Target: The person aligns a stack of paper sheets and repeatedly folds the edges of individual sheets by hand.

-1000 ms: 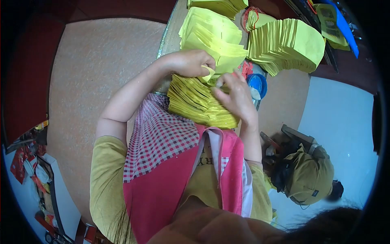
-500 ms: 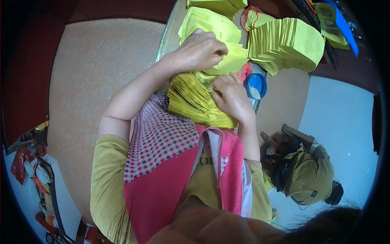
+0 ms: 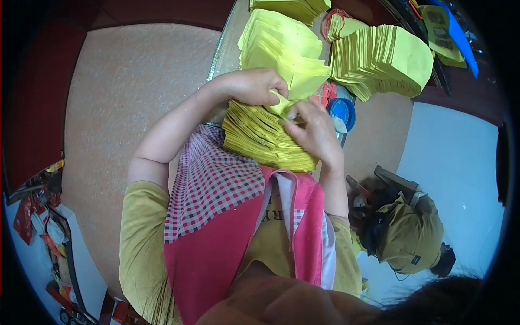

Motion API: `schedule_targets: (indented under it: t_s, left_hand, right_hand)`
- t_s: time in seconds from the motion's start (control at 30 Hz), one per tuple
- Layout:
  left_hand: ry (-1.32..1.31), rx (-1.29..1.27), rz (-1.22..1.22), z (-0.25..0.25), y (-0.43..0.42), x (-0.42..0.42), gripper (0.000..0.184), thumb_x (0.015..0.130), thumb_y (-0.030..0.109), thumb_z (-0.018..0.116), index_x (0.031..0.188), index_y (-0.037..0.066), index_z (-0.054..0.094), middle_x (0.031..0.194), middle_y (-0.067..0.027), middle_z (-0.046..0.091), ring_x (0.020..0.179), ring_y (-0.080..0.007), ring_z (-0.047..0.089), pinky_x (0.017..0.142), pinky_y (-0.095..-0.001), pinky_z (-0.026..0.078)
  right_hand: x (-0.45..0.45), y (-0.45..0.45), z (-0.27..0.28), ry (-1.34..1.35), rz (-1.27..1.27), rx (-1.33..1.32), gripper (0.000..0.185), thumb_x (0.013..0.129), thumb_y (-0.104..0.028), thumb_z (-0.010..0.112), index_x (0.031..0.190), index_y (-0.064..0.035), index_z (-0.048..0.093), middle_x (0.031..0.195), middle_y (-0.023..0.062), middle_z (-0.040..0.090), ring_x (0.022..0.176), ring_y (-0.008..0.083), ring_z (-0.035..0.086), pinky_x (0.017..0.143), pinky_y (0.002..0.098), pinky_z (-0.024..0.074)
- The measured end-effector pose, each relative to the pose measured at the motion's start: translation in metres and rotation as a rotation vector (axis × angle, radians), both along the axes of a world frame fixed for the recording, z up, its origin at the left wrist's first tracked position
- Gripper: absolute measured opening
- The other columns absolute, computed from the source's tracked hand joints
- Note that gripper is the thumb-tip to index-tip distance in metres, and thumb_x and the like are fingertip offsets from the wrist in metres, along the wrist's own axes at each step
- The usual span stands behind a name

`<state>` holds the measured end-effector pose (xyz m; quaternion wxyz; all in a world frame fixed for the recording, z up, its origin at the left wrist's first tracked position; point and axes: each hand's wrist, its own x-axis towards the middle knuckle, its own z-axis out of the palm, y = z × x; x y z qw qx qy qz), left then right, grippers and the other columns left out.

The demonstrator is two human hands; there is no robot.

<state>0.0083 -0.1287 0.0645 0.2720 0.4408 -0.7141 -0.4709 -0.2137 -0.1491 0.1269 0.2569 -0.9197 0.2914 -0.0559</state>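
Observation:
My left hand (image 3: 261,86) is closed, pinching the curled edge of a thin yellow paper sheet (image 3: 279,102). Close beside it, my right hand (image 3: 317,129) has its fingers bent and the thumb and forefinger closed at the same sheet's right end. Below both hands, a thick pile of folded yellow papers (image 3: 265,138) rests against the front of the apron. Just beyond the hands lies a loose fanned stack of flat yellow sheets (image 3: 281,46).
A blue round tub (image 3: 349,111) with whitish stuff stands right of my right hand. Behind it is a long row of yellow paper (image 3: 379,59), near a bundle with red string (image 3: 344,26). A person in an olive top (image 3: 414,235) is bent over at the right.
My left hand has come down from the loose sheets toward me, bringing a sheet's edge to my right hand. My right hand's thumb and fingers have shifted slightly.

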Motion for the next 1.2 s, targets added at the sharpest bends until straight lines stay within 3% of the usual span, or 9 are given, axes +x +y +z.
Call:
schedule_targets:
  t_s: [0.13,0.27,0.33,0.57,0.63,0.77,0.97,1.07,1.2]
  left_hand:
    - [0.051,0.053,-0.041,0.014,0.001,-0.004,0.022,0.085,0.014,0.064,0.099,-0.003,0.066,0.083,-0.0133,0.071,0.079,-0.0216,0.068,0.077,-0.035,0.052]
    - [0.032,0.229,-0.023,0.023,0.001,-0.004,0.017,0.087,0.014,0.064,0.094,-0.001,0.067,0.077,-0.0098,0.069,0.072,-0.0165,0.065,0.072,-0.0327,0.051]
    - [0.076,0.203,-0.015,0.015,0.0,-0.003,0.016,0.088,0.015,0.064,0.094,0.0,0.068,0.077,-0.0094,0.069,0.071,-0.0153,0.065,0.069,-0.032,0.05]
    - [-0.323,-0.798,0.485,0.019,-0.011,-0.009,0.016,0.087,0.014,0.065,0.095,0.002,0.072,0.086,-0.0093,0.071,0.075,-0.0172,0.067,0.073,-0.0312,0.052]
    - [0.149,-0.303,0.433,0.032,-0.004,-0.005,0.017,0.085,0.014,0.069,0.097,0.002,0.072,0.088,-0.009,0.072,0.078,-0.0142,0.068,0.072,-0.0296,0.053]
    - [0.211,0.215,-0.031,0.024,-0.001,0.014,0.024,0.085,0.015,0.07,0.102,-0.002,0.069,0.087,-0.0087,0.073,0.078,-0.0137,0.067,0.072,-0.0304,0.053]
    - [-0.072,0.043,0.014,0.005,-0.002,-0.003,0.023,0.085,0.013,0.062,0.103,-0.001,0.067,0.082,-0.0163,0.071,0.074,-0.0232,0.068,0.07,-0.0381,0.052]
    - [0.0,-0.025,0.014,0.006,0.0,-0.001,0.022,0.085,0.015,0.063,0.1,-0.001,0.068,0.075,-0.012,0.069,0.068,-0.0182,0.064,0.066,-0.0337,0.05]
    - [-0.041,0.16,-0.087,0.022,-0.001,-0.008,0.021,0.087,0.017,0.065,0.098,0.0,0.068,0.068,-0.0056,0.064,0.063,-0.01,0.056,0.061,-0.0278,0.046]
  right_hand:
    - [0.003,-0.012,-0.008,-0.113,-0.061,-0.075,0.015,0.086,-0.013,0.07,0.088,-0.0062,0.057,0.071,0.0082,0.065,0.069,0.0284,0.067,0.112,0.0511,0.0334]
    - [0.004,-0.014,-0.007,-0.144,-0.111,-0.04,0.013,0.084,-0.01,0.069,0.09,-0.0067,0.058,0.076,0.0087,0.065,0.076,0.0287,0.067,0.11,0.0512,0.0355]
    - [0.001,-0.007,0.006,-0.184,-0.013,-0.375,0.014,0.081,-0.008,0.068,0.093,-0.0066,0.06,0.082,0.0093,0.065,0.085,0.03,0.065,0.104,0.0477,0.0409]
    - [0.004,0.002,-0.001,0.092,0.081,-0.024,0.014,0.081,-0.01,0.066,0.093,-0.0039,0.063,0.095,0.014,0.064,0.092,0.034,0.062,0.085,0.0443,0.048]
    - [0.001,-0.002,-0.001,0.036,0.074,0.035,0.017,0.082,-0.012,0.067,0.095,-0.0026,0.062,0.098,0.0151,0.064,0.093,0.0356,0.062,0.083,0.0438,0.0495]
    - [0.002,-0.009,0.003,0.025,-0.02,0.065,0.02,0.082,-0.013,0.067,0.097,-0.0016,0.06,0.1,0.0162,0.063,0.098,0.0369,0.062,0.081,0.0435,0.05]
    - [0.004,0.002,-0.001,-0.027,-0.047,0.069,0.014,0.082,-0.013,0.067,0.089,-0.0035,0.059,0.087,0.0125,0.064,0.083,0.0337,0.064,0.089,0.0436,0.0496]
    - [-0.003,-0.002,-0.005,-0.058,-0.015,-0.015,0.013,0.083,-0.012,0.069,0.087,-0.0067,0.059,0.073,0.0082,0.062,0.075,0.0297,0.065,0.113,0.054,0.0305]
    - [0.002,-0.018,-0.014,-0.133,-0.106,0.057,0.016,0.084,-0.012,0.07,0.093,-0.0066,0.058,0.074,0.0094,0.063,0.076,0.03,0.066,0.112,0.0518,0.0302]
